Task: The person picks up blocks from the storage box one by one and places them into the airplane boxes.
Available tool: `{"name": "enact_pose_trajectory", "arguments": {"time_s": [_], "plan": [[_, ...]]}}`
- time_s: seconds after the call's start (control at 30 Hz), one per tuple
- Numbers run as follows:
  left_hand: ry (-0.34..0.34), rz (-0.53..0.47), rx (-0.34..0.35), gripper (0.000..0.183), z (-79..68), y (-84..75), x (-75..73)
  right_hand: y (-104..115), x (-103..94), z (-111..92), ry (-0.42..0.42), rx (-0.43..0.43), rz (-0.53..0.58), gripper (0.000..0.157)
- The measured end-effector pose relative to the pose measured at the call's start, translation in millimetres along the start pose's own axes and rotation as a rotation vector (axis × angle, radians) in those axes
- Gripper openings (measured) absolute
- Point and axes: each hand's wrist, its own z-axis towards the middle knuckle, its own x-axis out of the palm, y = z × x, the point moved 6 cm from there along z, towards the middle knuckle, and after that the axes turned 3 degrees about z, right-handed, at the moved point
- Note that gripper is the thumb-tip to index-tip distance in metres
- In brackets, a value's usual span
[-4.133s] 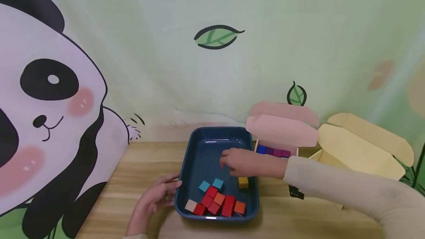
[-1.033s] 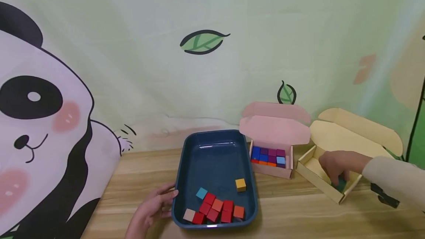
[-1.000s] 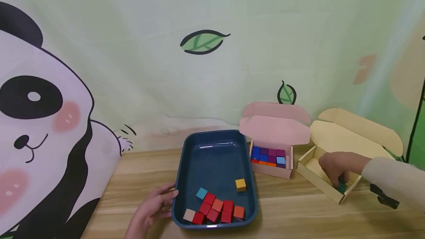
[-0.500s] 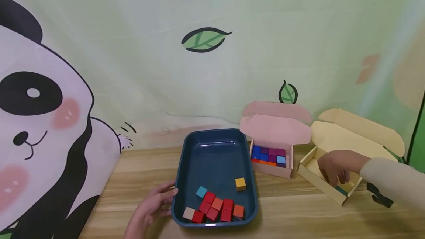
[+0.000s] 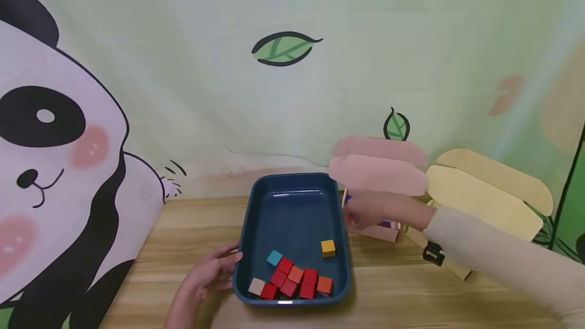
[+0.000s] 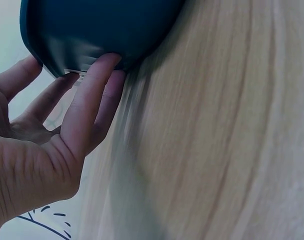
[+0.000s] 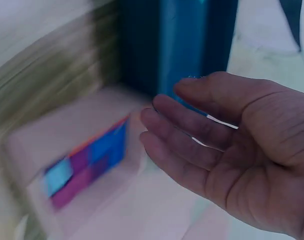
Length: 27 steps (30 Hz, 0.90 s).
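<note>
At the left wall of a dark blue tray (image 5: 297,212), my left hand (image 5: 212,275) holds the tray's side, thumb at the rim and fingertips against the outer wall in the left wrist view. Inside, at the near end, lie several red and orange cubes (image 5: 288,287), a light blue cube (image 5: 274,258) and a pale cube (image 5: 256,287). A yellow cube (image 5: 328,249) sits apart at the right. My right hand (image 5: 372,209), loosely curved and holding nothing in the right wrist view (image 7: 227,135), passes over the pink box (image 5: 375,232) beside the tray's right rim.
Several blue and purple cubes (image 7: 87,165) fill part of the pink box, whose lid (image 5: 377,174) stands raised. Right of it stands an open yellow box (image 5: 484,202), partly hidden by my right sleeve (image 5: 493,253). A printed cloth (image 5: 205,90) hangs behind the wooden table (image 5: 196,217).
My right hand has let go of a dark green cube in the yellow box and moved left toward the tray. One of two light blue cubes has left the tray. The left hand stays.
</note>
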Motion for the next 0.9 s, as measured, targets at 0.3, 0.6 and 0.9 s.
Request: {"name": "enact_pose_trajectory", "arguments": {"time_s": [0.3, 0.6, 0.9], "plan": [[0.015, -0.026, 0.004, 0.07, 1.9, -0.1, 1.8, 88, 10.3, 88, 0.056, -0.193, 0.008, 0.023], [0.038, -0.024, -0.014, 0.07, -0.3, -1.3, 1.6, 125, 46.5, 146, 0.191, -0.336, -0.09, 0.032], [0.019, -0.026, -0.004, 0.07, -1.3, -0.4, -2.5, 128, 55.1, 164, 0.254, -0.226, -0.06, 0.023]]}}
